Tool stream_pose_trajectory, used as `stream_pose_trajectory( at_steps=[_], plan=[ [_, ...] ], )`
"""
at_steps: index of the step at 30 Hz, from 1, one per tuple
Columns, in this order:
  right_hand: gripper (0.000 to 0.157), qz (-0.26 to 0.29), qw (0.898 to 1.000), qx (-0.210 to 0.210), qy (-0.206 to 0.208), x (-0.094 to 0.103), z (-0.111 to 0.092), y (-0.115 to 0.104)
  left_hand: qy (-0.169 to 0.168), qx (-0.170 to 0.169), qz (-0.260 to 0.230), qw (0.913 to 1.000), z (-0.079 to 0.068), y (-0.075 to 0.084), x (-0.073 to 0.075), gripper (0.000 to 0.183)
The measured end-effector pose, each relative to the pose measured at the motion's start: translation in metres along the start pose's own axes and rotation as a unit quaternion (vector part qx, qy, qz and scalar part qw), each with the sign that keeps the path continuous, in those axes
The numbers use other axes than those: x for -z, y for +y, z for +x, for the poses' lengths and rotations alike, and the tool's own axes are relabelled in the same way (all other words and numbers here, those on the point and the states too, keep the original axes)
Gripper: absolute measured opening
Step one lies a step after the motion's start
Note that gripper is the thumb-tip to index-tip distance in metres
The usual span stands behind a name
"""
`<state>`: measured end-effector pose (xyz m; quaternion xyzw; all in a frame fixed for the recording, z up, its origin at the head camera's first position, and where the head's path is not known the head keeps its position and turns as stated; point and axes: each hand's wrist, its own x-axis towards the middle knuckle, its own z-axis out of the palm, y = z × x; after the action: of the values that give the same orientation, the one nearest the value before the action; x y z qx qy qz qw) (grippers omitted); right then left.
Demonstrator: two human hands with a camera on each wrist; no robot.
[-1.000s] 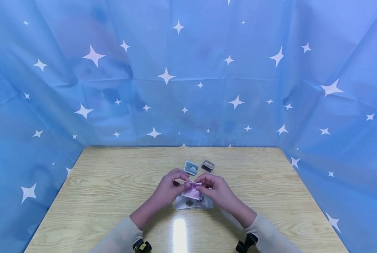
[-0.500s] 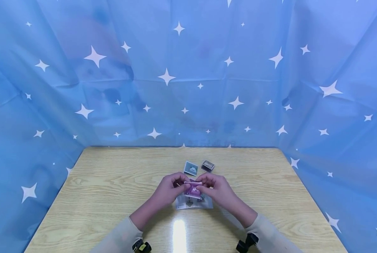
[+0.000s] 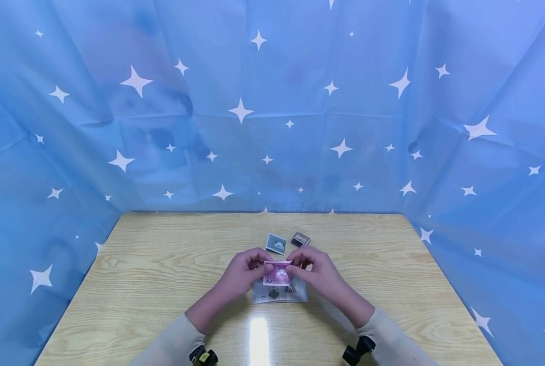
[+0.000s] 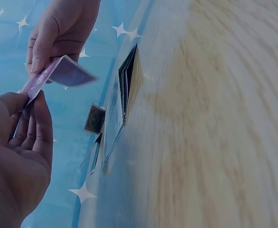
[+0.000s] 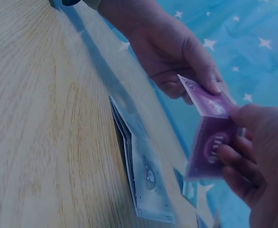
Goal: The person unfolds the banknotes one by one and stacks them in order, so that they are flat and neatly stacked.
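In the head view a small purple play banknote (image 3: 280,275), creased across the middle, is held up between both hands. My left hand (image 3: 244,269) pinches its left end between thumb and fingers. At the right end my right hand (image 3: 317,268) does the same. From the right wrist the purple note (image 5: 206,145) shows two halves meeting at an angle along the crease, one half hanging down. Below the hands lies a folded pale grey note (image 3: 262,296) on the table, its layers standing slightly apart in the left wrist view.
Behind the hands, a folded teal note (image 3: 276,243) and a smaller folded brown note (image 3: 301,239) stand on the wooden table (image 3: 162,264). A blue star-patterned cloth (image 3: 272,132) hangs beyond the table. Both wrists wear black straps with devices.
The purple note has been turned in the fingers, so its printed front half now faces the head camera more fully. My right hand has risen slightly. The notes on the table stay put.
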<state>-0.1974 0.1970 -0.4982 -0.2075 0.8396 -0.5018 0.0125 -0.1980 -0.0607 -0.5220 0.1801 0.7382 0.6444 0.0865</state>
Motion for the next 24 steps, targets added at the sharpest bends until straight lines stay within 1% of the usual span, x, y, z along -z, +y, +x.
stream_pose_trajectory(
  at_steps=[6,8,11,14,16,20,24],
  plan=[
    [0.024,-0.036,0.998,0.043,0.033,0.0002,0.0013,0.0024,-0.008,0.004,-0.008,0.9999,-0.0001,-0.0010,0.0011,0.008],
    [0.025,-0.042,0.997,0.045,0.039,-0.0001,0.0015,0.0030,-0.009,0.004,-0.011,0.9999,-0.0003,-0.0005,0.0012,0.009],
    [0.024,-0.027,0.999,0.020,0.032,-0.0008,0.0009,0.0025,-0.009,0.006,-0.010,0.9999,-0.0008,0.0007,0.0014,0.008],
    [0.019,0.006,1.000,-0.017,0.020,-0.0019,-0.0003,0.0011,-0.008,0.007,-0.010,0.9999,-0.0012,0.0011,0.0014,0.008],
    [0.016,0.022,0.999,-0.033,0.017,-0.0030,-0.0012,-0.0002,-0.008,0.007,-0.012,0.9999,-0.0014,0.0010,0.0012,0.008],
    [0.014,0.027,0.998,-0.048,0.021,-0.0052,-0.0025,-0.0025,-0.011,0.005,-0.022,0.9997,-0.0026,0.0013,0.0013,0.008],
    [0.013,0.030,0.998,-0.047,0.020,-0.0058,-0.0029,-0.0032,-0.015,0.009,-0.029,0.9994,-0.0041,0.0009,0.0030,0.008]
  ],
)
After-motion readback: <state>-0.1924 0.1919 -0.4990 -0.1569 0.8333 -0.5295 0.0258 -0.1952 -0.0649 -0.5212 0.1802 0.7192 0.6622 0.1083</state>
